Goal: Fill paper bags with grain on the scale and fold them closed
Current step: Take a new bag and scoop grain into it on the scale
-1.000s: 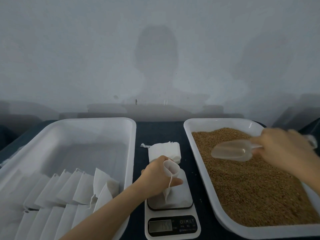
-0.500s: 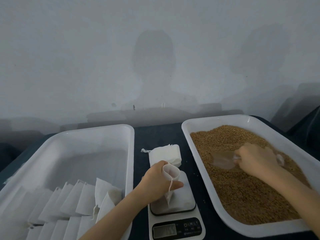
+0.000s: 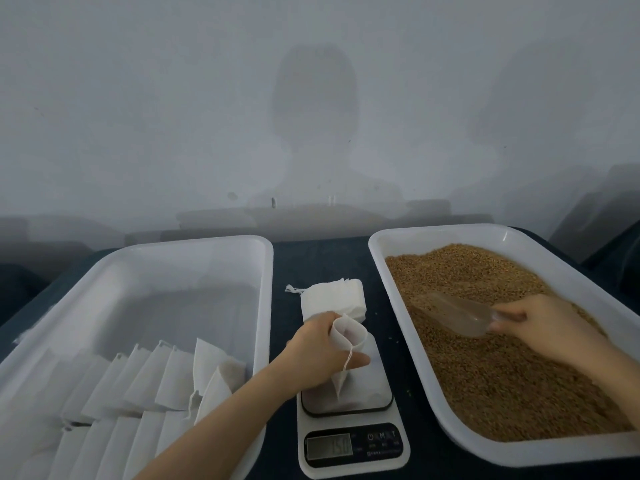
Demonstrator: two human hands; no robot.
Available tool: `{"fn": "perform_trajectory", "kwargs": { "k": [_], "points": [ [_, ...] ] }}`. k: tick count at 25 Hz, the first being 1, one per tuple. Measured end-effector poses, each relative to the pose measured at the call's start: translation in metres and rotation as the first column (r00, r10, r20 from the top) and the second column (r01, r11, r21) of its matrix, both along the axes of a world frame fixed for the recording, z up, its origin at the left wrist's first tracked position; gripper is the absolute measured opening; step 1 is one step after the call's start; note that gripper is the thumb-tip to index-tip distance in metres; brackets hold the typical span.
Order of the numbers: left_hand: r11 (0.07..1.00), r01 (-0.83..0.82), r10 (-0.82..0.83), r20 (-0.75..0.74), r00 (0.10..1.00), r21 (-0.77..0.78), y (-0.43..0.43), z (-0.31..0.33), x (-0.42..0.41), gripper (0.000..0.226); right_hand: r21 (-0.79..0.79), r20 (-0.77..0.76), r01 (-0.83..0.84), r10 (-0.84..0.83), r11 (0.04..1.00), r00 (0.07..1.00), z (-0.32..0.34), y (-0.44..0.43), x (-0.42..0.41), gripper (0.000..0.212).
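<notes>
Navy tabletop (image 3: 322, 261) bears the scale (image 3: 349, 469) — grey wall (image 3: 173, 98) behind.

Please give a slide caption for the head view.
Left hand holds an open bag on the scale; right hand holds a scoop at the grain.

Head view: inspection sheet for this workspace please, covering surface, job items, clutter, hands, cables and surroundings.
Surface: dark table; scale stands between left tray and right tray.
Job's things: open bag upright on the scale platform; grain fills the right tray; clear scoop low in the grain; stack of empty bags behind the scale; folded bags in rows in the left tray.
Clutter: a few stray grains on the table beside the scale.
Grippers: left hand grips the bag's mouth; right hand holds the scoop's handle.
Cables: nothing seen.
Surroundings: plain grey wall with shadows.
</notes>
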State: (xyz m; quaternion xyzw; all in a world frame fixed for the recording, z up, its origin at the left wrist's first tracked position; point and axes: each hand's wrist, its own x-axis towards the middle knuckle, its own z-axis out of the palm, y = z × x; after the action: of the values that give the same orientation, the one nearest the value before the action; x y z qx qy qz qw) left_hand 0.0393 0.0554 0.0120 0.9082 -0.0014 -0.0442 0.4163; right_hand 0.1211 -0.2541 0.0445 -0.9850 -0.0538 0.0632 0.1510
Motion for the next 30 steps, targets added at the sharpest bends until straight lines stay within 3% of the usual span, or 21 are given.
{"fn": "perform_trajectory", "kwargs": {
  "k": [5,9,17,22,30],
  "points": [
    [1.000,0.022,-0.021,0.018,1.000,-0.011,0.000,0.001,-0.001,0.034,0.074,-0.017,0.006,-0.005,0.997,1.000,0.005,0.001,-0.008,0.037],
    [0.999,0.001,-0.001,0.009,1.000,-0.050,0.002,0.000,0.000,0.035,0.102,0.066,-0.034,0.027,0.994,0.997,0.015,0.005,-0.012,0.036],
    [0.986,-0.052,0.045,-0.041,0.998,-0.161,0.003,0.001,0.000,0.036,0.181,0.217,-0.296,0.255,0.938,0.942,0.058,0.034,-0.027,0.034],
    [0.990,-0.046,0.038,-0.061,0.997,-0.133,0.002,0.000,-0.001,0.039,0.156,0.266,-0.369,0.321,0.916,0.909,0.069,0.052,-0.031,0.033],
    [0.986,-0.042,0.033,-0.058,0.998,-0.159,0.001,0.002,-0.001,0.037,-0.164,0.328,-0.452,0.480,0.877,0.813,0.086,0.066,-0.028,0.032]
  ]
}}
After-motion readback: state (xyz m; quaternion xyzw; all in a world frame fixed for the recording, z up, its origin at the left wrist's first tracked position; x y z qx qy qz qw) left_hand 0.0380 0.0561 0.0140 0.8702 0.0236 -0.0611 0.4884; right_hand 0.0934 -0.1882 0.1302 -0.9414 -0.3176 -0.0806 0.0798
